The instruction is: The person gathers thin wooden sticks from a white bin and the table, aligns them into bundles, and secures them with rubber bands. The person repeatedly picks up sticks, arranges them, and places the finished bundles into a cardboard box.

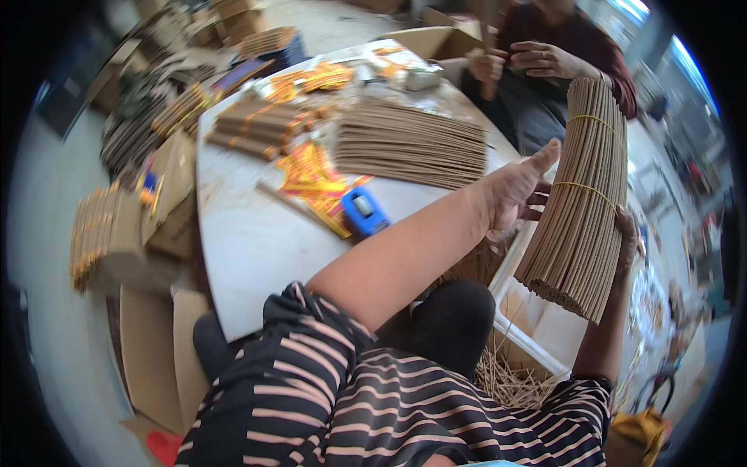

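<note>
Brown sticks, tied in a bundle (577, 233) by two yellow bands (587, 189), stood tilted right of our white table (249, 249). Our right hand (626, 240) was clamped on the bundle's right side; our left hand (523, 191) was spread at its left edge, touching or not we couldn't tell. Loose sticks (412, 142) lay on the table.

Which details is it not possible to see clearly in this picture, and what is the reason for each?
In the head view:
Right hand: mostly hidden behind the incense-stick bundle.
Left hand: fingertips lost at the bundle's edge, so contact is unclear.
Co-worker: most of the head cut off by the upper edge.
Blue device: display too small and blurred.
Orange-yellow wrappers: print blurred.
</note>
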Available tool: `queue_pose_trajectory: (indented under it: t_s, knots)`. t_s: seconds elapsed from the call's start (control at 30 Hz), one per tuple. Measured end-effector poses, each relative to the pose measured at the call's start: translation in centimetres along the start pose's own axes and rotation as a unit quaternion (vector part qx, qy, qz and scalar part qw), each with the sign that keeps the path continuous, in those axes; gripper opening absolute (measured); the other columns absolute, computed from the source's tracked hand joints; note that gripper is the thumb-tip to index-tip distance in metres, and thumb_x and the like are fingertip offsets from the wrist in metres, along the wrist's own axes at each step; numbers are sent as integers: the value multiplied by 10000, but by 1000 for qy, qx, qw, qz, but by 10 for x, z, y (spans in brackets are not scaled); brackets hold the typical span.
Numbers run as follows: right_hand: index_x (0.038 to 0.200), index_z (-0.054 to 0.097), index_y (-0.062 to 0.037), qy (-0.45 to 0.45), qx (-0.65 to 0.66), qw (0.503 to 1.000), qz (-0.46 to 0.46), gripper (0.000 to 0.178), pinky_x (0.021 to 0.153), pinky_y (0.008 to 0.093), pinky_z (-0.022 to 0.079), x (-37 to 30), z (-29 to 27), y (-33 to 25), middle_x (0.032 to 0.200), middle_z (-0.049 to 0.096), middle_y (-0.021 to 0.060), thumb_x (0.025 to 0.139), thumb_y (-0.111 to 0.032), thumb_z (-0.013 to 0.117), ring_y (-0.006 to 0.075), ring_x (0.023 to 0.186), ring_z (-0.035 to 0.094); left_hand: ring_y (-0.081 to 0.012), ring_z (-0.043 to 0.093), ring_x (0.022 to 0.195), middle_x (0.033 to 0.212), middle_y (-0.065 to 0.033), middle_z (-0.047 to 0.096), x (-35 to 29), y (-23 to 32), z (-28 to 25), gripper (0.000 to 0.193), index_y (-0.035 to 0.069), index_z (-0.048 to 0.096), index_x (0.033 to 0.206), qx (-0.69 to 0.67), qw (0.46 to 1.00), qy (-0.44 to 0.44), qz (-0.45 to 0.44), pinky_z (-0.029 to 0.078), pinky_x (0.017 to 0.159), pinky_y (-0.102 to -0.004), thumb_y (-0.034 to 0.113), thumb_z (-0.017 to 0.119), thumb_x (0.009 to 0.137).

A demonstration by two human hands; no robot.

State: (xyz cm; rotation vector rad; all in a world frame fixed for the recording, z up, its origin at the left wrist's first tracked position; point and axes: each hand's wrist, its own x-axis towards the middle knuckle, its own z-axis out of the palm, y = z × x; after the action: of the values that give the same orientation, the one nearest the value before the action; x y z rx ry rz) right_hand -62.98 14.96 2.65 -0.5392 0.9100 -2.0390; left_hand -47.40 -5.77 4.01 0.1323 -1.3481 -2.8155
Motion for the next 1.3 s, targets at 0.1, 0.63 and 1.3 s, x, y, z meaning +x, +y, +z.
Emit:
queue_pose_trajectory:
  t_s: [0.1, 0.63, 1.3]
  knots:
    - [1098, 543, 46, -40, -5, 993, 110, 323, 780, 417, 567, 27, 73, 31, 1023, 637, 197, 849, -159, 548, 291, 865, 660, -221, 610, 888, 1035, -140, 596, -68, 43, -19, 811, 106, 527, 1193, 18, 998, 21, 63, 525, 773, -359, 721, 609, 670]
    - [1139, 514, 34, -318, -132, 934, 94, 481, 836, 360, 498, 86, 430, 302, 1003, 615, 135, 730, -175, 656, 229, 896, 611, -209, 579, 1033, 1083, -129, 604, -385, 174, -180, 764, -24, 500, 1195, 317, 799, 280, 427, 461, 921, -329, 461, 783, 678]
    - [1255, 359, -60, -399, -189, 897, -25, 592, 938, 333, 442, 92, 465, 437, 1197, 539, 90, 779, -48, 710, 192, 1092, 531, -178, 473, 1122, 1200, -73, 527, -446, 171, -262, 791, 45, 432, 1285, 319, 763, 295, 479, 369, 974, -321, 545, 700, 734]
